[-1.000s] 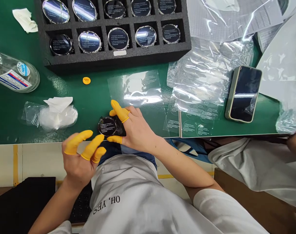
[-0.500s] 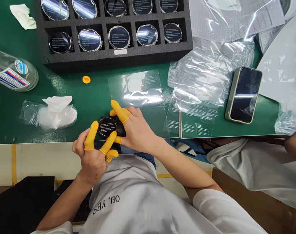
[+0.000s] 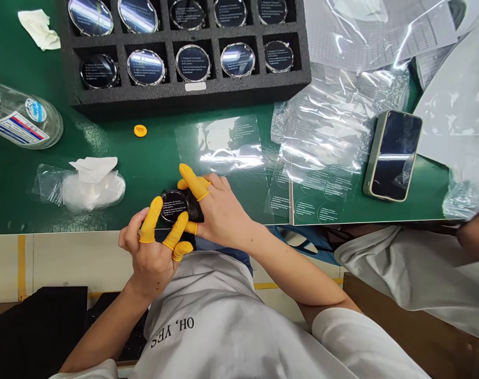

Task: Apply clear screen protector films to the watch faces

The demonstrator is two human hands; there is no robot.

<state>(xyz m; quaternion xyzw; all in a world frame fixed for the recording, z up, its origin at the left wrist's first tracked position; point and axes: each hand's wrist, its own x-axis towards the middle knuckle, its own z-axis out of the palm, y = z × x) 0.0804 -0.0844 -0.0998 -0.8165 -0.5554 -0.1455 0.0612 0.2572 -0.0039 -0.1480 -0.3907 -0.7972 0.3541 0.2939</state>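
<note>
A round black smartwatch (image 3: 173,205) with white text across its face is held at the front edge of the green table. My right hand (image 3: 219,210) grips it from the right, thumb and fingers in yellow finger cots around the dark strap side. My left hand (image 3: 155,252), also wearing yellow cots, straddles the watch: one fingertip lies at its left edge and another touches the lower right of the face. The left thumb is bent below, near the table edge. The underside of the watch is hidden.
Behind stands a black foam tray (image 3: 188,97) holding several round watches. A glass bottle (image 3: 26,116), packed white tissues (image 3: 91,189) and a loose yellow cot (image 3: 140,130) lie left. Clear film sheets (image 3: 223,145) and a phone (image 3: 393,155) lie right. Another person's sleeve (image 3: 413,263) is at right.
My left hand has shifted very slightly to the right at the watch. The right hand keeps its grip, and the watch stays in nearly the same place.
</note>
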